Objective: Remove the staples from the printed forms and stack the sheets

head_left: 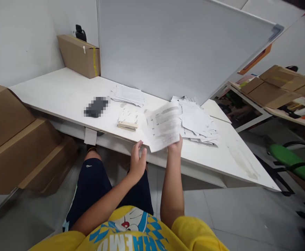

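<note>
My right hand (175, 145) grips the lower edge of a printed paper sheet (163, 126) and holds it tilted above the front edge of the white desk (63, 94). My left hand (138, 160) hovers just left of it at the desk edge, fingers apart and empty, close to the sheet's corner. A messy pile of papers (198, 122) lies to the right of the held sheet. A beige stapler (127, 126) rests on small paper slips to the left.
A dark phone-like object (96, 106) and another paper stack (127, 94) lie farther back. A grey partition panel (178, 45) rises behind the desk. Cardboard boxes (13, 139) stand on the left, one (80, 55) at the back corner. A green chair (295, 164) is at right.
</note>
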The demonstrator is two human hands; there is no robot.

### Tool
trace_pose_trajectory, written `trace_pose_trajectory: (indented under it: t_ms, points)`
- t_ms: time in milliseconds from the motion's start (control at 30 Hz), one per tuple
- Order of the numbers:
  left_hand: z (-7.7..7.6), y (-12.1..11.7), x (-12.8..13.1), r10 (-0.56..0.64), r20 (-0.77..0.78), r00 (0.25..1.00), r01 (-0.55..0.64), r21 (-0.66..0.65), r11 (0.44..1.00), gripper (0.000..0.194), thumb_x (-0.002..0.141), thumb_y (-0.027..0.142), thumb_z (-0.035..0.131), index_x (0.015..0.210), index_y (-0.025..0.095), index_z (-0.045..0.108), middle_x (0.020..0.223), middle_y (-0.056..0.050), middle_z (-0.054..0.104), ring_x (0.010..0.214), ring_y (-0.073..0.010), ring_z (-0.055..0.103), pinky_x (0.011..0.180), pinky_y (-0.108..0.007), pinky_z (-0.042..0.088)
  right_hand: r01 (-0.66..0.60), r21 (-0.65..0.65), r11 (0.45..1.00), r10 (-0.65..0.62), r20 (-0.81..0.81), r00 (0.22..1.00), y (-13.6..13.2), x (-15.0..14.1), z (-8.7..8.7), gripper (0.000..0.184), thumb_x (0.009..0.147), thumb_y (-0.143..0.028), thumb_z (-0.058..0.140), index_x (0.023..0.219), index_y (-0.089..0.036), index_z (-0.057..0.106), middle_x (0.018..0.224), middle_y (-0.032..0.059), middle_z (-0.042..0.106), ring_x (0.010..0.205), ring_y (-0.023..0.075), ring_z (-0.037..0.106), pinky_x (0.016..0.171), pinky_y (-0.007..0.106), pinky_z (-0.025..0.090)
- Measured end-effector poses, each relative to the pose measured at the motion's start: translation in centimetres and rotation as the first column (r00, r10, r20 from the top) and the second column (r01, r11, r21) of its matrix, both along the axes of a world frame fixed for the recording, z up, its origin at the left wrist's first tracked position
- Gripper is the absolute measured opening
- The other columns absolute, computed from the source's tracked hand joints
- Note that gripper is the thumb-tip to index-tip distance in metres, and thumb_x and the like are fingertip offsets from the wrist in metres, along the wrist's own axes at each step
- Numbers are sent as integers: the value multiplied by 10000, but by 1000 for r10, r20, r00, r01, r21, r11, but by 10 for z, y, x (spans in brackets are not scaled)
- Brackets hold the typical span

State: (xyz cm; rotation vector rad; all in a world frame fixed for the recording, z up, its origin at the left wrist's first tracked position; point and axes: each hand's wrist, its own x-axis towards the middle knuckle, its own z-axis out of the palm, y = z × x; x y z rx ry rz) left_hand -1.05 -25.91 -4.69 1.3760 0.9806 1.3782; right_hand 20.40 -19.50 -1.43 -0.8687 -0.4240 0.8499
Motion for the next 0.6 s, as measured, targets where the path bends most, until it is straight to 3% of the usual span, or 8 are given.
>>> trace_pose_trajectory:
  t_ms: [67, 133, 200, 233, 267, 367, 467, 600]
  points:
    - [-1, -20, 9, -9, 183, 983, 61, -283, 957, 488, 918, 543, 638, 1285, 228, 567, 1379, -141, 599, 1292, -267, 581, 1073, -410, 469, 14, 2, 1000, -14, -50, 999, -41, -7, 1, 171, 848, -343, 570, 899, -252, 705, 838, 17, 766, 890, 210, 732, 838, 363, 623]
    - [-1, -27, 16, -68, 370, 927, 267, -519, 812, 555, 818, 629, 724, 1167, 213, 605, 1264, -132, 647, 1129, -254, 669, 887, -345, 540, -17, -12, 1000, 16, -82, 996, -77, -15, 5, 182, 845, -366, 592, 905, -255, 722, 904, 22, 787, 915, 217, 741, 859, 371, 625]
    - [1, -25, 20, -133, 542, 830, 488, -589, 644, 610, 727, 709, 762, 1015, 186, 634, 1016, -92, 694, 855, -206, 710, 656, -272, 510, -61, -56, 997, 55, -106, 993, -101, -22, 9, 190, 836, -381, 619, 913, -248, 730, 957, 27, 796, 957, 222, 745, 897, 376, 618]
    - [2, -22, 21, -149, 599, 787, 552, -577, 602, 626, 683, 729, 784, 942, 178, 638, 878, -56, 683, 734, -176, 689, 581, -250, 468, -70, -81, 994, 61, -110, 992, -108, -25, 11, 198, 833, -391, 634, 923, -244, 732, 975, 28, 797, 986, 223, 742, 923, 377, 610]
    - [3, -19, 21, -148, 628, 764, 576, -561, 595, 628, 645, 732, 810, 879, 175, 637, 761, -21, 653, 648, -154, 657, 541, -241, 437, -63, -102, 993, 53, -102, 993, -113, -27, 12, 213, 830, -403, 647, 938, -240, 731, 986, 30, 796, 1020, 223, 737, 953, 378, 599]
    - [6, -10, 17, -120, 612, 781, 512, -519, 684, 593, 602, 694, 858, 814, 175, 665, 648, 3, 645, 660, -170, 667, 611, -271, 497, 28, -143, 989, -28, 1, 1000, -120, -30, 12, 258, 823, -443, 670, 962, -232, 723, 1002, 42, 784, 1105, 224, 709, 1032, 381, 552]
    - [11, -6, 6, -137, 530, 837, 417, -455, 787, 597, 622, 683, 846, 877, 155, 733, 793, -74, 761, 901, -268, 730, 824, -354, 562, 186, -138, 973, -163, 158, 974, -120, -31, 8, 266, 791, -445, 695, 932, -221, 708, 1012, 49, 763, 1076, 225, 702, 1037, 395, 538]
    - [10, 3, -16, -66, 269, 961, 174, -401, 899, 527, 661, 639, 824, 825, 142, 762, 802, -95, 779, 900, -317, 738, 784, -373, 571, 378, -179, 909, -290, 381, 878, -110, -23, 1, 213, 737, -402, 710, 828, -212, 680, 816, 4, 697, 829, 181, 663, 801, 326, 565]
